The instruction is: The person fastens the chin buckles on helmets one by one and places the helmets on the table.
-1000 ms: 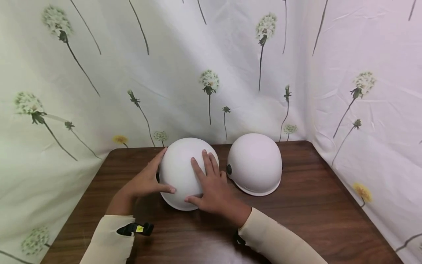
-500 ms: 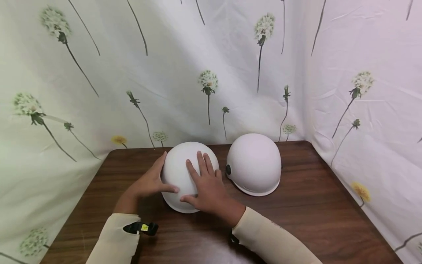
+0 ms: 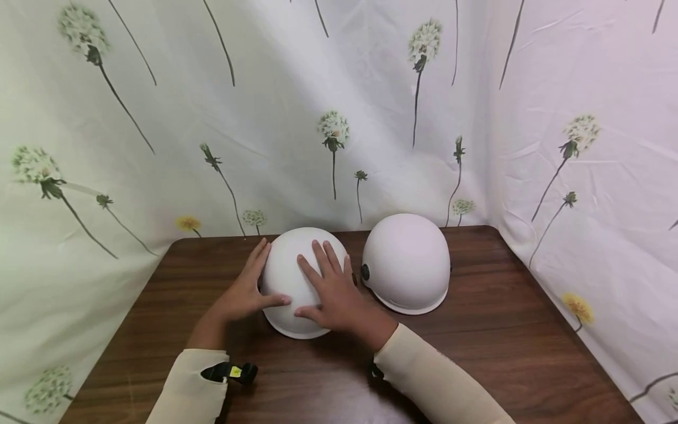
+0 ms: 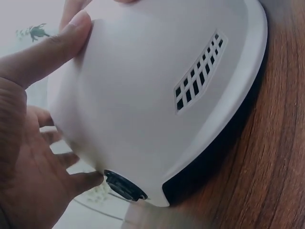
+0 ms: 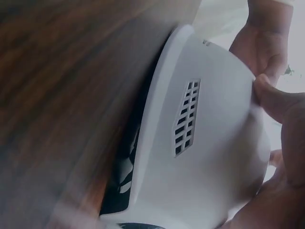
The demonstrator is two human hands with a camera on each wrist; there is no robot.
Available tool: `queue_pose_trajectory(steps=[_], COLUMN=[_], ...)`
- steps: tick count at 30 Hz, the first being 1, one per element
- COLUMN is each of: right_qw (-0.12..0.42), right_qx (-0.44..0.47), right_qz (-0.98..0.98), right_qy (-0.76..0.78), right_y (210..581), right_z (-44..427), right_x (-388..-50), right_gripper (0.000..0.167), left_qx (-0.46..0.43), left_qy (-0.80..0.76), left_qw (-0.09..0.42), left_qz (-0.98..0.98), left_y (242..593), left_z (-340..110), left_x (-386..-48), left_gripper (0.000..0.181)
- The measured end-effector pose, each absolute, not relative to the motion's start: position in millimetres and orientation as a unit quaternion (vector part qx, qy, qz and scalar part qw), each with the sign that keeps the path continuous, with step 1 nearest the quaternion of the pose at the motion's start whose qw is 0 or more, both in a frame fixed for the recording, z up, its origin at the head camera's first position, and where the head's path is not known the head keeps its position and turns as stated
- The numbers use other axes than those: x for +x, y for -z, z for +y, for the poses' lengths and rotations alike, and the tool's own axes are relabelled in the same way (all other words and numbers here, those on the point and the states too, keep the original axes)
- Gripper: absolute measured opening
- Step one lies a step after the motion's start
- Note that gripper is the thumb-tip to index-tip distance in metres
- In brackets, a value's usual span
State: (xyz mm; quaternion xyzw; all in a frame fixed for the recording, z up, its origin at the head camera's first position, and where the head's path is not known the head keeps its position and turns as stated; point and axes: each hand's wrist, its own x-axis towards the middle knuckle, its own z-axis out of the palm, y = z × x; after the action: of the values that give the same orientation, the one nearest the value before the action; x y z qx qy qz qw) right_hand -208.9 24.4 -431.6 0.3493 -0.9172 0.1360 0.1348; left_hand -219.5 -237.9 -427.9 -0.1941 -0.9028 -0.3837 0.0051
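Note:
A white helmet (image 3: 296, 321) rests on the wooden table in the head view, its domed shell upward. Against its left side lie the extended fingers of my left hand (image 3: 241, 297), and the thumb reaches across the front. My right hand (image 3: 339, 300) is spread over the top right of the shell, fingertips touching it. The left wrist view shows the helmet's slotted vent (image 4: 198, 74) and a black round fitting (image 4: 125, 186) near the fingers. Another slotted vent (image 5: 187, 119) and the dark inner rim appear in the right wrist view.
A second white helmet (image 3: 408, 259) stands just to the right, with a black round fitting on its left side. Behind the brown table (image 3: 508, 330) hangs a white flower-printed cloth (image 3: 265, 106), which also runs along both sides.
Compared with a second ago, the held helmet sits slightly lower in view and turned a little, its right-side fitting now showing. Both hands have stayed on it. The other helmet has not moved.

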Motion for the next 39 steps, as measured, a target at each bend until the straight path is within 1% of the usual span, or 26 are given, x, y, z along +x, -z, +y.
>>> queue_pose_trajectory(steps=[4,8,12,23,39], right_qw=[0.125,0.110,0.109,0.098,0.096], right_qx=[0.365,0.376,0.391,0.400,0.395], right_qz=[-0.911,-0.907,-0.899,-0.891,-0.893], right_qy=[-0.143,-0.155,-0.163,-0.190,-0.196], right_y=[430.0,429.3,429.5,431.1,432.3], right_z=[27.6,31.7,36.4,45.8,47.2], right_x=[-214.9,-220.7,-226.2,-234.4,-234.5], right_gripper=[0.105,0.107,0.107,0.109,0.109], left_qx=[-0.198,-0.202,-0.189,-0.155,-0.149], left_qy=[0.380,0.369,0.355,0.352,0.349], left_qw=[0.020,0.036,0.046,0.048,0.056], left_qz=[-0.903,-0.906,-0.914,-0.922,-0.924], left_y=[427.1,427.0,427.5,425.5,431.1], left_z=[-234.2,-229.3,-222.5,-207.7,-204.4], left_x=[-216.8,-212.1,-207.0,-199.8,-199.9], left_gripper=[0.130,0.122,0.117,0.118,0.119])
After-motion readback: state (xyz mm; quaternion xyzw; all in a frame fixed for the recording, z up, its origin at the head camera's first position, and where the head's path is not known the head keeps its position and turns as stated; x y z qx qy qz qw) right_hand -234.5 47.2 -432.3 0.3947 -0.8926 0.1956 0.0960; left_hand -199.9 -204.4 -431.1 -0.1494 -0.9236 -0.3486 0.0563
